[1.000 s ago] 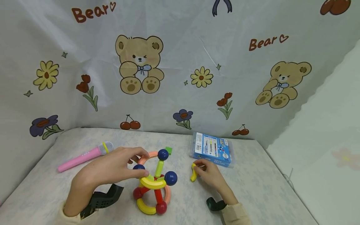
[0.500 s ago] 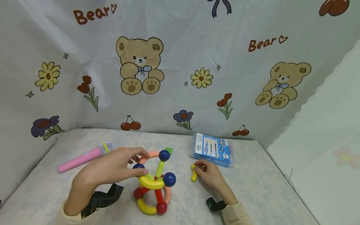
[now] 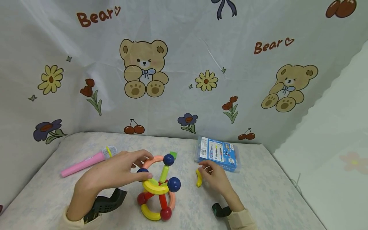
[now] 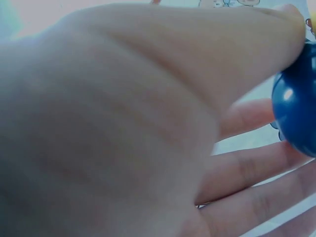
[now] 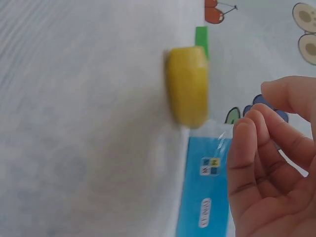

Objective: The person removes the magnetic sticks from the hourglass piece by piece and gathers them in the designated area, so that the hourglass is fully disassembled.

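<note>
My left hand (image 3: 123, 169) holds a blue ball (image 4: 294, 108) between thumb and fingers, at the upper left of a magnetic stick-and-ball structure. Two more blue balls, a salmon curved stick (image 3: 155, 158), a yellow curved stick (image 3: 155, 188) and a lime straight stick (image 3: 164, 174) form its upper part. Below, red sticks (image 3: 163, 203) run to red balls (image 3: 166, 213) near the table. To the right, a loose yellow curved stick (image 3: 199, 179) lies on the table. My right hand (image 3: 215, 179) is beside it, fingers loosely bent; the right wrist view shows a gap between them.
A pink toy microphone (image 3: 83, 164) lies at the left. Behind the right hand is a clear case with a blue label (image 3: 217, 152). A small green block (image 3: 173, 154) sits behind the structure. A bear-print cloth (image 3: 184, 64) hangs along the table's back edge.
My right hand has let go of the loose yellow curved stick and lifted slightly off it. The left hand keeps its grip on the blue ball; the view has tilted slightly.
</note>
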### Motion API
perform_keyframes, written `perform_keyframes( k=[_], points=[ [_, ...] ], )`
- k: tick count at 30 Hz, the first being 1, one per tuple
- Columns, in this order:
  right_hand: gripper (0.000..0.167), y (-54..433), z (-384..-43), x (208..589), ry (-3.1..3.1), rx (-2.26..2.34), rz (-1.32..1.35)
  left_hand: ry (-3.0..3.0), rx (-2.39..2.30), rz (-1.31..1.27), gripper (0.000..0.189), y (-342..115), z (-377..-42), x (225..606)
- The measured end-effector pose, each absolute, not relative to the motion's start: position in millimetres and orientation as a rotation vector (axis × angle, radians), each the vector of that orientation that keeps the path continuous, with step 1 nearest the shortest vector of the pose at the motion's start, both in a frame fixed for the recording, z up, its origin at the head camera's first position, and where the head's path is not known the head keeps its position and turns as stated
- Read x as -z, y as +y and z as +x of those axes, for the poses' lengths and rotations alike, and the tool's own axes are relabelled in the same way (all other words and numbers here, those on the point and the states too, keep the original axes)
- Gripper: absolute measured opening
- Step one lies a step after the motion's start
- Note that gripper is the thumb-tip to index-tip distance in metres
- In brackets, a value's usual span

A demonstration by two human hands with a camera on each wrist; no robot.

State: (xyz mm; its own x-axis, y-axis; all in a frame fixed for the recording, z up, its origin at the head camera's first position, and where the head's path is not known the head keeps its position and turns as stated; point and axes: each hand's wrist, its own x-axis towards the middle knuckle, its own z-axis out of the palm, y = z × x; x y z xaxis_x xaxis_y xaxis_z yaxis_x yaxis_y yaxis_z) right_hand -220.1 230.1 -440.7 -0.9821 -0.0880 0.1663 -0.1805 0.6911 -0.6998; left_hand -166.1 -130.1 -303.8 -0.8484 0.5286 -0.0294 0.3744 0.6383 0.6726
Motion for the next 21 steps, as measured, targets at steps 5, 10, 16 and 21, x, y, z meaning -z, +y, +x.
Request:
perform_keyframes(
  k=[5,10,16,21],
  points=[
    [0.020,222.1,-214.3,426.7,-2.715,-1.187,0.307,2.641,-0.994,0.754,0.050,-130.2,-166.3,304.1],
    [0.021,211.5,-202.5,405.1,-2.682,-1.224,0.396,2.644,-0.997,0.751,0.050,-129.7,-166.1,303.7],
    [0.026,198.9,-180.8,378.8,-2.641,-1.377,0.641,2.654,-0.990,0.761,0.049,-128.8,-165.4,303.2],
    [0.030,187.5,-162.4,366.5,-2.595,-1.498,0.897,2.661,-0.984,0.767,0.048,-128.5,-165.2,303.4]
  ],
)
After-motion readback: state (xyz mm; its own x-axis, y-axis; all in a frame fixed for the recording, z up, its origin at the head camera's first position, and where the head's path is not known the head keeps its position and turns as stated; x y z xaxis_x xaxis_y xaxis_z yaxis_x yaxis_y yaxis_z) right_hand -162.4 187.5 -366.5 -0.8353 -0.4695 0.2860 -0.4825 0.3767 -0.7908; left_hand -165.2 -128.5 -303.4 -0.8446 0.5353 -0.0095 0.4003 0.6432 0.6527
